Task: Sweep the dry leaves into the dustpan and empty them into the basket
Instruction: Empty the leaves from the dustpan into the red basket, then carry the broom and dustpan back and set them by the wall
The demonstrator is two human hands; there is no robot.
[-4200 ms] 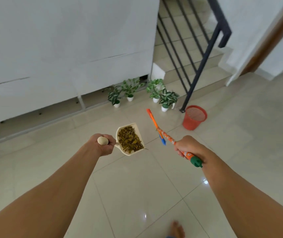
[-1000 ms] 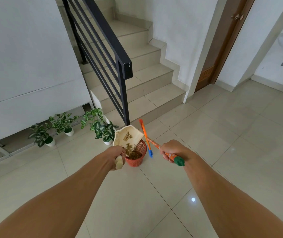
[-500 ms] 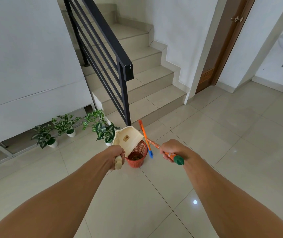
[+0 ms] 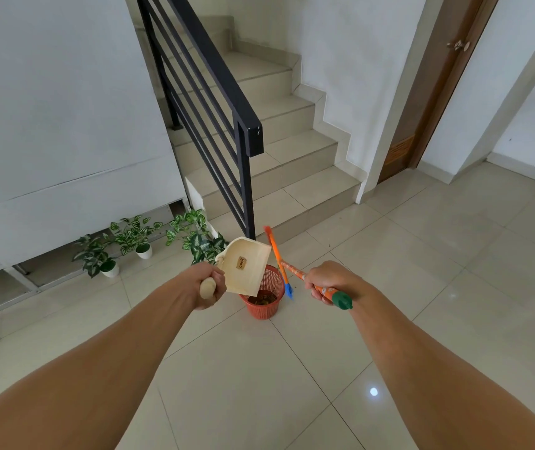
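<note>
My left hand (image 4: 206, 289) grips the wooden handle of a cream dustpan (image 4: 245, 266), which is tipped over with its underside and a small label facing me, right above the red mesh basket (image 4: 264, 308). Dry brown leaves (image 4: 262, 299) lie inside the basket on the tiled floor. My right hand (image 4: 326, 282) holds the orange broom handle (image 4: 295, 274) with its green end cap near my wrist; the orange-and-blue broom head (image 4: 278, 261) hangs just right of the basket.
A black stair railing (image 4: 214, 102) and tiled steps (image 4: 292, 177) rise straight behind the basket. Several small potted plants (image 4: 136, 241) stand along the white wall at left. A brown door (image 4: 434, 92) is at the right.
The dustpan has tipped further over the basket; the leaves that were sliding out a second ago now lie in the basket. The broom hand has stayed put.
</note>
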